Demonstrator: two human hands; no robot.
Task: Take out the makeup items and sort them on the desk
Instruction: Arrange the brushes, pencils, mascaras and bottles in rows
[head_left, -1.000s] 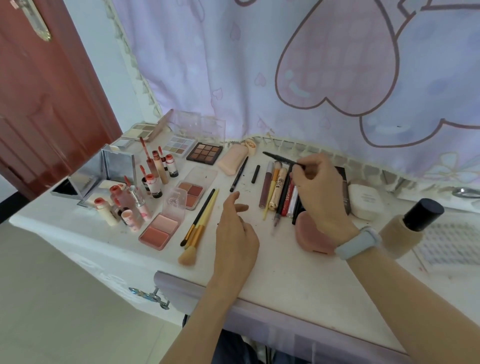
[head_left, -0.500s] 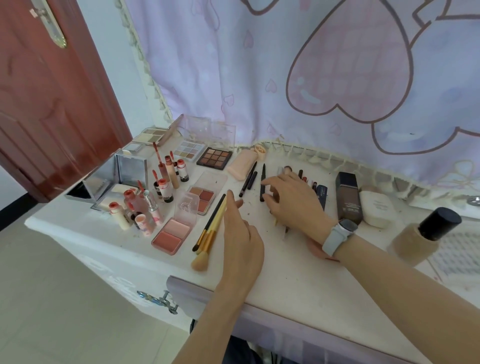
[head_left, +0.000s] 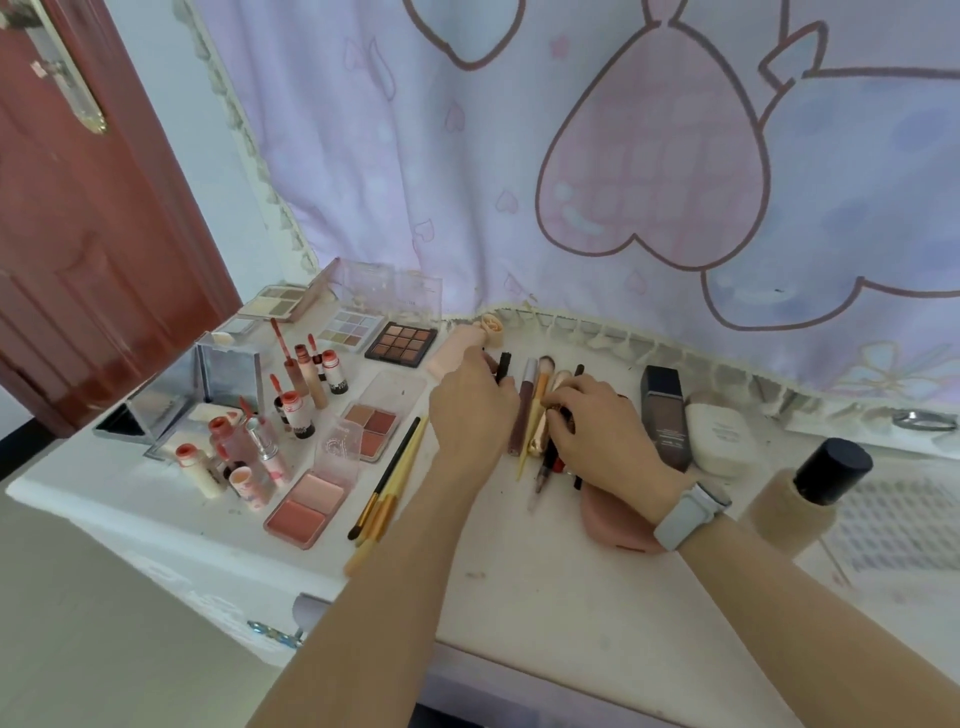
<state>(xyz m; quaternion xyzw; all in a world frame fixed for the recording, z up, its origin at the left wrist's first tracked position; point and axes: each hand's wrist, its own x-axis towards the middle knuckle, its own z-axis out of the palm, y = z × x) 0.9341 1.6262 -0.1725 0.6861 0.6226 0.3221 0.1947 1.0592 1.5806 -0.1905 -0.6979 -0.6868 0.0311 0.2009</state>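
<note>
Makeup lies spread on the white desk (head_left: 524, 597). My left hand (head_left: 470, 410) reaches to the back, and its curled fingertips pinch a black pencil (head_left: 504, 364). My right hand (head_left: 597, 436) rests over a row of pens and tubes (head_left: 545, 467); its fingers curl round some of them near a gold tube (head_left: 540, 439). A brown gloss tube (head_left: 522, 410) and a thin yellow stick (head_left: 534, 415) lie between my hands. Yellow-handled brushes (head_left: 389, 483) lie left of my left arm. A pink pouch (head_left: 613, 519) lies under my right wrist.
Lipsticks (head_left: 291, 410) stand at the left by a mirror box (head_left: 228, 374). Blush palettes (head_left: 306, 506) and eyeshadow palettes (head_left: 400, 343) fill the left half. A dark bottle (head_left: 667, 415), white compact (head_left: 719, 439), black-capped beige bottle (head_left: 800, 499) and lash tray (head_left: 898, 525) sit right.
My left hand moved from the desk front up to the black pencils at the back. My right hand put a dark pencil down at the left, then returned onto the pen row.
</note>
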